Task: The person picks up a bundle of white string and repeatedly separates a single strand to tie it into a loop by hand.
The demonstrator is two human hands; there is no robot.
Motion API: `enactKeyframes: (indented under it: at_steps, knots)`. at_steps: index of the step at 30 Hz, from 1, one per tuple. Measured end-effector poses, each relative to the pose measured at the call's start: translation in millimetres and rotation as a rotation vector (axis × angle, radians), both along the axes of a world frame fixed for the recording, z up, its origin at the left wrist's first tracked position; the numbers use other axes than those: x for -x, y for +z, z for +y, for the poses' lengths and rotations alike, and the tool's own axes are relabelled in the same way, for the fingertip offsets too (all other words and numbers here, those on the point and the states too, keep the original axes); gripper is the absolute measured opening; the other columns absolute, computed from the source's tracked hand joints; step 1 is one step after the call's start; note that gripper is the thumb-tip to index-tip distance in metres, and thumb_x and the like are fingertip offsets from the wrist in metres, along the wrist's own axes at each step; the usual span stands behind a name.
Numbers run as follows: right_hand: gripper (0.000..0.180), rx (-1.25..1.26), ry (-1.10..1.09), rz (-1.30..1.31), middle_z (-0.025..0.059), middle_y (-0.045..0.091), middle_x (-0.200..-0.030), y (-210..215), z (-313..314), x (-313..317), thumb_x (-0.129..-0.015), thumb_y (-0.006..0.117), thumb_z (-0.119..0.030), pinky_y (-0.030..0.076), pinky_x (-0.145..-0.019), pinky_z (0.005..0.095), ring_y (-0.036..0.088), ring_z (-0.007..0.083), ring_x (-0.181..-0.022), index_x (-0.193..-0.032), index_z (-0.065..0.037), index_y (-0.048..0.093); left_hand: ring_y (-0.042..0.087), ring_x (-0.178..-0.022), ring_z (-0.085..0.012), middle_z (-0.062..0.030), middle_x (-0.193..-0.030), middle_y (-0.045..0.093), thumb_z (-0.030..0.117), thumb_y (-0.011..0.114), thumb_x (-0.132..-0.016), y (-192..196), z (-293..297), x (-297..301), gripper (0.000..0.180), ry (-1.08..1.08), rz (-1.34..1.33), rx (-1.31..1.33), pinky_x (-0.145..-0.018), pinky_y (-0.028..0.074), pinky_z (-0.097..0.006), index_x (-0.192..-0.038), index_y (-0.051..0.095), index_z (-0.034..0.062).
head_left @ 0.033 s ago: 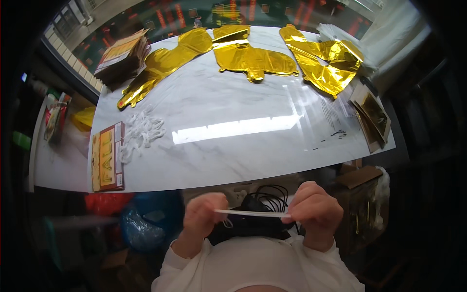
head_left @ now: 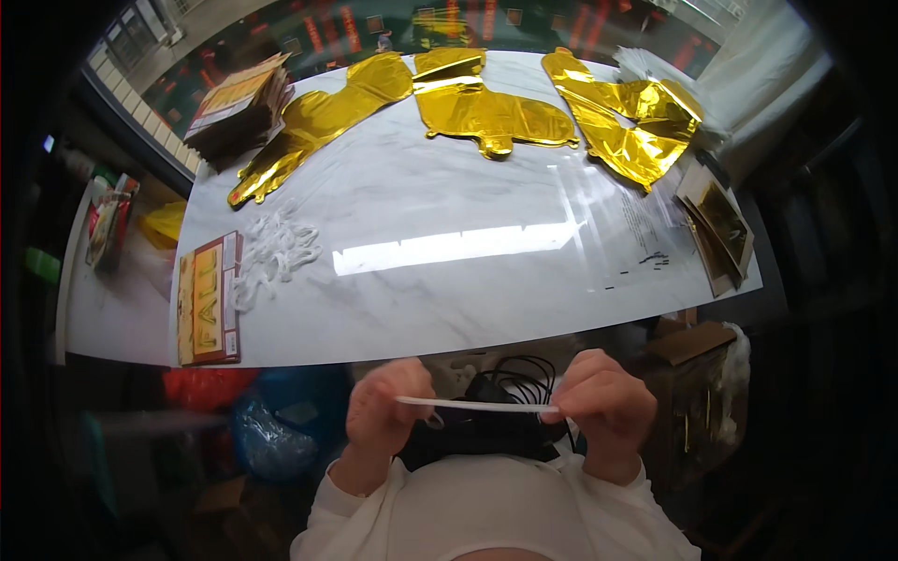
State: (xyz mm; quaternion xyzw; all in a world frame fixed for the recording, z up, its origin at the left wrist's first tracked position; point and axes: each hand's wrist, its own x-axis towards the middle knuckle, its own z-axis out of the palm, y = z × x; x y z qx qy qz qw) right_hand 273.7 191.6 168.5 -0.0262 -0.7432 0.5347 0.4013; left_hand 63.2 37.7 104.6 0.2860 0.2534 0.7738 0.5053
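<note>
Left hand (head_left: 385, 411) and right hand (head_left: 603, 404) each pinch an end of a thin white strip (head_left: 477, 405), held level between them. Gold foil balloons (head_left: 486, 103) lie at twelve o'clock on the white table (head_left: 449, 299).

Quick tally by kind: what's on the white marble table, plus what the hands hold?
Flattened gold foil balloons: 3
Stacks of flat brown-and-gold packets: 2
Red-and-gold printed card pack: 1
Heap of white strips: 1
Thin white strip stretched between left hand and right hand: 1
Total: 8
</note>
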Motion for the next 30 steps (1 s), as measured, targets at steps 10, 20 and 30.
enactKeyframes:
  at_steps: [10,20,30]
  knots:
    - [0.055,0.027,-0.109,-0.295,0.0117,0.052,-0.119,-42,-24,25,-0.076,0.082,-0.003,0.049,-0.071,0.0259,0.058,0.0149,-0.082,-0.123,-0.003,0.055,0.022,-0.147,-0.0364,-0.0216,-0.155,0.028,0.044,0.056,-0.097,19,20,-29,0.043,0.154,0.250,-0.029,-0.121,0.015,-0.051,-0.069,0.056,0.0121]
    - [0.049,0.341,0.151,-0.382,0.0076,0.062,-0.093,-42,-30,27,-0.081,0.077,0.002,0.053,-0.071,0.0261,0.063,0.0114,-0.081,-0.121,-0.002,0.047,0.015,-0.149,-0.0380,-0.0240,-0.158,0.023,0.024,0.062,-0.095,31,8,-7,0.024,-0.060,0.417,0.077,-0.117,0.012,-0.047,-0.078,0.068,0.0092]
    - [0.027,-0.158,0.037,-0.260,0.0043,0.068,-0.080,-10,-11,35,-0.068,0.084,0.000,0.047,-0.065,0.0287,0.061,0.0179,-0.071,-0.091,-0.006,0.070,0.041,-0.137,-0.0277,-0.0194,-0.147,0.041,0.022,0.056,-0.099,33,8,-3,0.061,0.052,0.822,0.231,-0.114,0.028,-0.036,-0.147,0.031,-0.0049]
